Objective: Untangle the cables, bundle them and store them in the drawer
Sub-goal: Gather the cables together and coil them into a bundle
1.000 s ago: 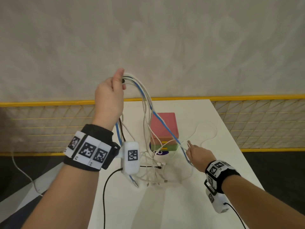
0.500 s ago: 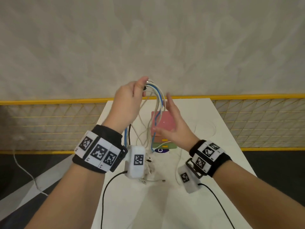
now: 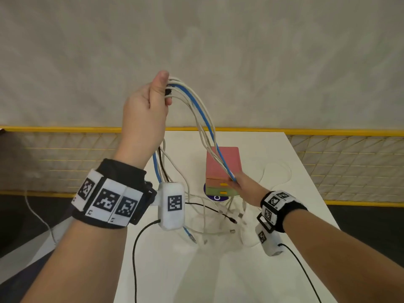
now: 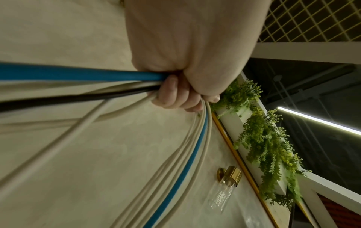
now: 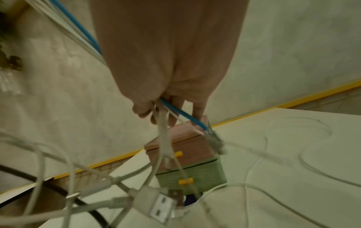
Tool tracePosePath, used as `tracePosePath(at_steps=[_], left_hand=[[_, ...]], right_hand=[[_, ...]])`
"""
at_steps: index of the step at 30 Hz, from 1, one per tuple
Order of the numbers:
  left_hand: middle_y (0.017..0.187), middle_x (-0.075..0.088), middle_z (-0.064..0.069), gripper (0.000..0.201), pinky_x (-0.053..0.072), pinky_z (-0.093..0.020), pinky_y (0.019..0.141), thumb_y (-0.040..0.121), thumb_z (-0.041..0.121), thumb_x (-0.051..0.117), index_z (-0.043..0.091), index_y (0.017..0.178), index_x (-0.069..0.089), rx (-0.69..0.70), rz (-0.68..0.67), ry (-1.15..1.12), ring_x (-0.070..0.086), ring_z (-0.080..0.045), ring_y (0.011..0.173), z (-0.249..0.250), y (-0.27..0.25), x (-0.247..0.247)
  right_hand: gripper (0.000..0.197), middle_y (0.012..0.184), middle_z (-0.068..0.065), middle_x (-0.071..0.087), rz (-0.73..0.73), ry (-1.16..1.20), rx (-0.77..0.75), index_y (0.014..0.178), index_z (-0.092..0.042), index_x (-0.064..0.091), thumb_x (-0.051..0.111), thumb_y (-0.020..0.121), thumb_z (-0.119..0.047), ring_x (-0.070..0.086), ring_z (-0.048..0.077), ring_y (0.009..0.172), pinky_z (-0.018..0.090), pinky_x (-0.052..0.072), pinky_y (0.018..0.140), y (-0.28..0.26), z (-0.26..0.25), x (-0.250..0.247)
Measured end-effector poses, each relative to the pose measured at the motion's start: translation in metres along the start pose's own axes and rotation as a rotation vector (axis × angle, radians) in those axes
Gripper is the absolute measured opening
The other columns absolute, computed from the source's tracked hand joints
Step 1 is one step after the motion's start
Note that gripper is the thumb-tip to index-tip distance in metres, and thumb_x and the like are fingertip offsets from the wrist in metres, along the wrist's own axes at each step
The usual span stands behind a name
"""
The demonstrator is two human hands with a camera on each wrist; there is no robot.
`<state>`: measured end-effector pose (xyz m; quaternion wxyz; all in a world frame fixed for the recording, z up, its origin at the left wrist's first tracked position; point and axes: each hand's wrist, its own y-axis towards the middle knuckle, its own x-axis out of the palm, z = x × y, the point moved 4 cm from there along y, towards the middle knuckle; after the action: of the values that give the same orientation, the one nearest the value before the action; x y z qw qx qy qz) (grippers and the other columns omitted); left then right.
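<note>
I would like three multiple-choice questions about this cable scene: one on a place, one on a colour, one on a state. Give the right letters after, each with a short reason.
1. Where is the drawer box?
A. on the table
B. on the floor
C. in the left hand

2. What colour is the thick cable among the white ones between the two hands?
A. red
B. blue
C. green

3. What state are the drawers in?
A. both pulled out
B. one taken out
C. both closed

Answers:
1. A: the box stands on the white table, beyond the hands.
2. B: a blue cable runs from the raised left hand down to the right hand.
3. C: both drawer fronts, with yellow handles, sit flush in the box.
</note>
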<state>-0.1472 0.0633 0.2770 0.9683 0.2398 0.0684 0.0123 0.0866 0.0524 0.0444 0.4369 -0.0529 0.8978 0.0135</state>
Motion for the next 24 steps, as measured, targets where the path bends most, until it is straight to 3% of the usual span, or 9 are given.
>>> tracePosePath(at_steps=[2,5,8,11,12,14,18,21,24], left_hand=[[0.044,0.041,0.012,0.044,0.025,-0.028,0.048,0.092,0.056,0.043,0.027,0.06,0.05,0.008,0.003,-0.047,0.034,-0.006,0.042,0.004,0.0,-0.002],[0.046,0.04,0.012,0.044,0.024,-0.027,0.047,0.093,0.055,0.044,0.027,0.059,0.05,0.006,-0.015,-0.091,0.032,-0.007,0.041,0.009,-0.003,0.0],[0.044,0.04,0.014,0.044,0.025,-0.026,0.047,0.097,0.051,0.043,0.024,0.063,0.05,0.003,-0.047,-0.069,0.032,-0.005,0.041,0.008,-0.008,0.004],[0.044,0.037,0.013,0.044,0.025,-0.026,0.046,0.097,0.052,0.042,0.023,0.064,0.05,0.003,-0.058,-0.079,0.031,-0.008,0.043,0.009,-0.011,0.003],[0.046,0.038,0.013,0.044,0.025,-0.026,0.046,0.097,0.052,0.043,0.024,0.064,0.05,0.002,-0.062,-0.084,0.03,-0.008,0.043,0.009,-0.011,0.003],[0.053,0.042,0.009,0.042,0.025,-0.027,0.046,0.094,0.055,0.045,0.028,0.062,0.052,-0.003,-0.08,-0.079,0.031,-0.008,0.044,0.008,-0.01,0.007],[0.052,0.042,0.012,0.045,0.026,-0.03,0.047,0.091,0.06,0.045,0.033,0.058,0.056,-0.005,-0.163,-0.016,0.033,-0.008,0.044,0.001,-0.013,0.027],[0.046,0.042,0.014,0.042,0.03,-0.027,0.051,0.098,0.051,0.042,0.028,0.065,0.052,0.053,-0.226,0.108,0.037,-0.002,0.044,-0.005,-0.021,0.043],[0.048,0.042,0.013,0.04,0.032,-0.024,0.053,0.1,0.046,0.04,0.027,0.067,0.052,0.085,-0.266,0.159,0.041,0.0,0.045,-0.013,-0.027,0.054]], right_hand=[[0.02,0.082,0.0,0.039,-0.028,-0.136,0.051,0.091,-0.01,0.051,0.04,0.1,-0.023,0.041,0.014,0.073,0.029,0.035,0.073,-0.003,0.011,-0.004],[0.027,0.099,0.014,0.048,-0.002,-0.222,0.18,0.113,-0.004,0.049,0.04,0.099,-0.025,0.054,0.033,0.09,0.04,0.045,0.083,-0.006,0.025,-0.012],[0.019,0.095,0.016,0.051,0.157,-0.193,0.248,0.108,-0.003,0.049,0.042,0.098,-0.017,0.056,0.035,0.084,0.038,0.044,0.073,-0.013,0.03,-0.027],[0.004,0.085,0.009,0.046,0.369,-0.155,0.236,0.092,-0.004,0.048,0.05,0.091,-0.008,0.047,0.029,0.073,0.031,0.035,0.065,-0.029,0.037,-0.047],[0.008,0.083,0.008,0.045,0.402,-0.153,0.229,0.088,-0.008,0.046,0.054,0.088,-0.007,0.043,0.026,0.072,0.029,0.031,0.064,-0.035,0.041,-0.053],[0.02,0.081,0.007,0.044,0.372,-0.185,0.246,0.085,-0.013,0.041,0.061,0.086,-0.01,0.041,0.024,0.072,0.028,0.028,0.064,-0.043,0.046,-0.059],[0.025,0.089,0.007,0.044,0.299,-0.186,0.3,0.096,-0.004,0.051,0.069,0.082,-0.015,0.042,0.023,0.077,0.027,0.03,0.068,-0.052,0.057,-0.061],[0.031,0.095,0.004,0.044,0.214,-0.135,0.267,0.096,-0.012,0.05,0.074,0.076,-0.01,0.046,0.024,0.082,0.02,0.027,0.067,-0.061,0.066,-0.054],[0.025,0.098,0.004,0.047,0.193,-0.142,0.261,0.098,-0.014,0.053,0.07,0.08,-0.008,0.054,0.03,0.097,0.016,0.026,0.068,-0.069,0.071,-0.05]])
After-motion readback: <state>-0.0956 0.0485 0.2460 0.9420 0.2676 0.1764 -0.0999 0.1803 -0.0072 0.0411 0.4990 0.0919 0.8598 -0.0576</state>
